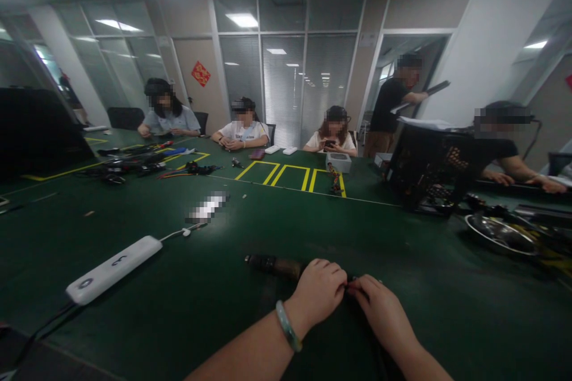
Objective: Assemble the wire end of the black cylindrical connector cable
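Observation:
A dark, rod-shaped tool that looks like an electric screwdriver point(286, 267) lies lengthwise in front of me, its black nose and small metal tip pointing left. My left hand point(322, 287) is closed around its rear part, with a pale green bangle point(287, 325) on the wrist. Right beside it, my right hand point(374, 303) pinches at the tool's right end, fingertips close to the left hand. A small reddish bit shows between the two hands, but what the right fingers hold is too small to tell. Below the right hand, a dark cable-like strip runs toward me.
On the green table point(179, 286) a white bar-shaped device point(115, 269) with cables lies left. Tangled wires and dark parts point(129, 161) sit far left. A metal bowl point(500, 235) and an open black computer case point(424, 166) stand right. Several people sit or stand beyond.

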A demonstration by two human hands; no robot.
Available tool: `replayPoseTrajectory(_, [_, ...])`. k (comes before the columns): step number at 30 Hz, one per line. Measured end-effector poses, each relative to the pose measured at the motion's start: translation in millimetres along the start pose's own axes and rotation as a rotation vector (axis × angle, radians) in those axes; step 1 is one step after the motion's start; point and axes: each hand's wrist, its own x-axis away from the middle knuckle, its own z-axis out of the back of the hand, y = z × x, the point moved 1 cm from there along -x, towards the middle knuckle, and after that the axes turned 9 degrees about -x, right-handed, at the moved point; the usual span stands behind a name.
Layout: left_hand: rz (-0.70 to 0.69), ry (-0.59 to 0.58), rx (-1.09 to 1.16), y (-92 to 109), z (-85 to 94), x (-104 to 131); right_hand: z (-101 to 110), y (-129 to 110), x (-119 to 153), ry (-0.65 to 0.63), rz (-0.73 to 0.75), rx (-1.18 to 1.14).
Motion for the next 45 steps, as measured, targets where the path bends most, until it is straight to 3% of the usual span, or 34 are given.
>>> replayPoseTrajectory(8, [0.019, 0.007, -0.003, -2.4, -4.8, 0.2, 1.5, 5.5, -0.2, -0.069, -0.134, -0.175])
replayPoseTrajectory(14, [0.011, 0.039, 0.031, -4.1, -5.2, 2.4, 1.4, 10.5, 0.0, -0.073, -0.151, -0.309])
replayPoseTrajectory(25, [-0.039, 0.038, -0.037, -6.3, -11.7, 3.1, -0.1, 8.0, -0.9, -0.014, -0.106, -0.205])
replayPoseTrajectory(33, [-0.071, 0.020, -0.068, -8.3, -11.8, 0.7, 18.3, -9.3, -22.9, -0.186, -0.065, 0.003])
replayPoseTrajectory(45, [-0.061, 0.004, -0.008, -10.9, -14.3, -1.0, 7.5, 18.7, -16.2, -0.175, -0.069, -0.132])
